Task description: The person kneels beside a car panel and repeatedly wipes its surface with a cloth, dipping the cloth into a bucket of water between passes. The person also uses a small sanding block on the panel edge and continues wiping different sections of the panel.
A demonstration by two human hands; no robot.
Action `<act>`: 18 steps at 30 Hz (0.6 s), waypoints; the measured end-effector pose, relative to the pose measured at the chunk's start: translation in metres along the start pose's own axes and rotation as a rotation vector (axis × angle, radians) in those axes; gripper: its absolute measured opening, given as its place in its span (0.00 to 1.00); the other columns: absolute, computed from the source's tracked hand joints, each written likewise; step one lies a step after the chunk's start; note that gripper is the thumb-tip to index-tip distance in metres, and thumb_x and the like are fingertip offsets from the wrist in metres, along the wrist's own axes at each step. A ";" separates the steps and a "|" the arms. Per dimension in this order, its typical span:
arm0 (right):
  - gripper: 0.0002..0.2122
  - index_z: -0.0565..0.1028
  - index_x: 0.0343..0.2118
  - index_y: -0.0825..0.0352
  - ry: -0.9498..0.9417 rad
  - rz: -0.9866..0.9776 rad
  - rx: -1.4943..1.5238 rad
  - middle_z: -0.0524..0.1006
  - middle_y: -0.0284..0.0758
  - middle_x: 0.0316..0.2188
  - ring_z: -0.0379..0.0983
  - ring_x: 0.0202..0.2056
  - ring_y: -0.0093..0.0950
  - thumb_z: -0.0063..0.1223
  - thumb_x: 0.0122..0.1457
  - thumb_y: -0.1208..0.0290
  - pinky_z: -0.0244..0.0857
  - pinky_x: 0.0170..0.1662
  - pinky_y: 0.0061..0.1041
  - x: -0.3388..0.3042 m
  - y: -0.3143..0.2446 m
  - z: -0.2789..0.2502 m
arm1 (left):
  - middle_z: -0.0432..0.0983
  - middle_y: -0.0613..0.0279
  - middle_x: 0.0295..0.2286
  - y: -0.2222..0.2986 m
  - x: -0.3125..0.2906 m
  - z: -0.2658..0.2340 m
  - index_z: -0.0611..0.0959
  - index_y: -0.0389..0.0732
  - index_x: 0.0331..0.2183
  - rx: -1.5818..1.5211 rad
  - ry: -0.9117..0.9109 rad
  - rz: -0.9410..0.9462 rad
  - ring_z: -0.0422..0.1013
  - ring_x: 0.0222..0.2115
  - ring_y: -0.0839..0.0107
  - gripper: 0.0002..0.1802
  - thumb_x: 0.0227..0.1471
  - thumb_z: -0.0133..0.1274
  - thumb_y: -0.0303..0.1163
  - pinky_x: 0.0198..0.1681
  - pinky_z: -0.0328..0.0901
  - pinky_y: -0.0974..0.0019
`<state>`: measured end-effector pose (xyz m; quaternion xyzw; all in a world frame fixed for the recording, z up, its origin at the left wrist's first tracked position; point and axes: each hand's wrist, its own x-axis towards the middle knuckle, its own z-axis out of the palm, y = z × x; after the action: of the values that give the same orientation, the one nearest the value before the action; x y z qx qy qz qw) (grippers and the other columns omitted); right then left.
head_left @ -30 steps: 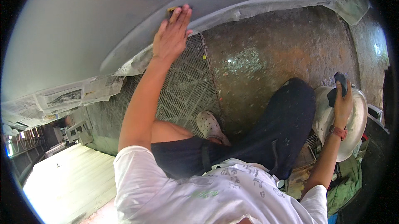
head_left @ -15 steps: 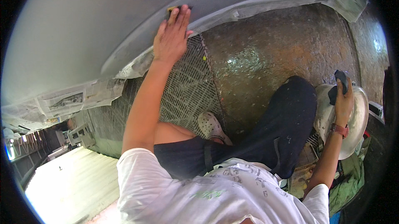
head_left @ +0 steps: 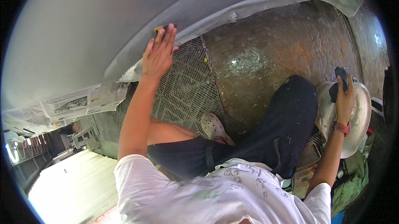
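My left hand (head_left: 159, 59) presses a small dark sanding pad with a yellow edge (head_left: 158, 29) against a grey, matte vehicle body panel (head_left: 91, 28), just above its curved ridge. The fingers lie over the pad and cover most of it. On the far right, my right hand (head_left: 344, 103) grips a dark, crumpled cloth (head_left: 341, 75) between thumb and fingers. That hand is above a round metal basin (head_left: 362, 107) beside my knee; what the basin holds is hard to make out.
Masking paper (head_left: 89, 99) and pale sheeting line the panel's lower edge. Below lie a ribbed mat (head_left: 178, 86) and a wet, stained floor (head_left: 274, 45). My foot in a clog (head_left: 215, 127) rests near the mat's edge. Green fabric (head_left: 353, 182) lies beside the basin.
My left hand has slid with the sanding pad along the panel, leftward and toward me. The right hand stays by the basin with the cloth.
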<state>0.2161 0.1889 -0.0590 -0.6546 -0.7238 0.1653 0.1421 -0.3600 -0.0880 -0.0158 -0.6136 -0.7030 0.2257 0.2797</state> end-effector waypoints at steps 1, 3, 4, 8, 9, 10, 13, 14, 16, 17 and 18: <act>0.25 0.74 0.61 0.63 -0.018 0.024 0.001 0.81 0.49 0.48 0.79 0.51 0.44 0.56 0.67 0.53 0.68 0.53 0.38 -0.001 -0.004 -0.001 | 0.46 0.79 0.72 -0.002 -0.005 0.001 0.59 0.52 0.71 0.044 0.043 0.040 0.38 0.73 0.72 0.37 0.66 0.44 0.51 0.66 0.46 0.64; 0.25 0.74 0.61 0.63 -0.021 0.032 0.020 0.81 0.49 0.48 0.79 0.50 0.44 0.57 0.67 0.53 0.69 0.52 0.36 -0.002 -0.008 -0.003 | 0.46 0.80 0.72 -0.003 -0.002 0.002 0.59 0.53 0.71 0.067 0.008 0.033 0.39 0.73 0.74 0.37 0.66 0.44 0.51 0.66 0.46 0.65; 0.25 0.74 0.61 0.63 -0.021 0.033 0.030 0.81 0.49 0.48 0.79 0.50 0.44 0.57 0.67 0.53 0.69 0.52 0.36 -0.002 -0.009 -0.004 | 0.46 0.80 0.72 -0.004 0.002 -0.001 0.59 0.53 0.71 0.079 -0.010 0.027 0.39 0.73 0.74 0.37 0.66 0.45 0.51 0.66 0.46 0.65; 0.25 0.73 0.62 0.62 -0.020 0.011 -0.012 0.81 0.48 0.48 0.79 0.49 0.43 0.56 0.67 0.53 0.69 0.52 0.34 -0.002 -0.011 -0.004 | 0.47 0.80 0.72 0.002 0.044 -0.016 0.59 0.54 0.71 0.069 0.042 0.036 0.42 0.72 0.76 0.37 0.65 0.45 0.51 0.66 0.47 0.66; 0.25 0.73 0.62 0.62 -0.036 0.030 -0.013 0.81 0.48 0.48 0.79 0.49 0.44 0.56 0.67 0.53 0.69 0.52 0.34 -0.001 -0.012 -0.006 | 0.47 0.80 0.72 0.005 0.052 -0.017 0.59 0.54 0.71 0.061 0.046 0.041 0.42 0.72 0.77 0.37 0.65 0.45 0.51 0.66 0.46 0.66; 0.26 0.73 0.62 0.62 -0.053 0.050 -0.013 0.81 0.48 0.48 0.79 0.49 0.44 0.56 0.67 0.53 0.69 0.51 0.34 -0.002 -0.013 -0.007 | 0.47 0.80 0.72 0.007 0.055 -0.018 0.59 0.54 0.71 0.053 0.050 0.047 0.42 0.72 0.77 0.37 0.65 0.45 0.51 0.66 0.46 0.66; 0.26 0.72 0.63 0.61 0.024 -0.044 0.031 0.81 0.48 0.48 0.79 0.49 0.43 0.56 0.67 0.52 0.69 0.51 0.34 -0.002 0.005 0.002 | 0.48 0.80 0.72 -0.010 0.031 -0.011 0.59 0.54 0.71 0.020 -0.036 0.080 0.43 0.72 0.76 0.37 0.65 0.44 0.49 0.66 0.46 0.66; 0.26 0.72 0.63 0.61 0.029 -0.034 0.020 0.82 0.48 0.48 0.79 0.48 0.42 0.57 0.66 0.52 0.69 0.51 0.34 -0.002 0.007 0.003 | 0.47 0.80 0.72 -0.008 0.034 -0.008 0.58 0.54 0.71 0.038 -0.034 0.092 0.43 0.72 0.77 0.37 0.66 0.44 0.49 0.66 0.45 0.66; 0.26 0.72 0.63 0.61 0.033 -0.026 0.003 0.82 0.48 0.48 0.80 0.48 0.41 0.57 0.66 0.52 0.69 0.51 0.33 -0.002 0.000 0.002 | 0.47 0.79 0.72 -0.007 0.041 -0.018 0.58 0.53 0.71 0.079 -0.040 0.106 0.42 0.72 0.77 0.37 0.66 0.44 0.49 0.67 0.44 0.66; 0.26 0.73 0.63 0.61 0.027 -0.020 -0.003 0.82 0.48 0.48 0.80 0.48 0.41 0.57 0.66 0.53 0.69 0.51 0.33 -0.003 0.001 0.002 | 0.47 0.79 0.72 0.000 0.051 -0.020 0.58 0.52 0.71 0.073 0.001 0.120 0.43 0.72 0.76 0.37 0.66 0.44 0.48 0.67 0.46 0.65; 0.26 0.73 0.62 0.61 0.027 -0.020 -0.007 0.82 0.48 0.48 0.80 0.48 0.41 0.57 0.66 0.53 0.69 0.52 0.33 -0.002 0.000 0.003 | 0.48 0.78 0.72 0.011 0.067 -0.026 0.58 0.52 0.72 0.068 0.045 0.127 0.44 0.72 0.75 0.37 0.66 0.45 0.47 0.66 0.48 0.64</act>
<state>0.2152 0.1869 -0.0614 -0.6500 -0.7290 0.1526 0.1511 -0.3404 -0.0203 0.0038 -0.6521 -0.6483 0.2529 0.3010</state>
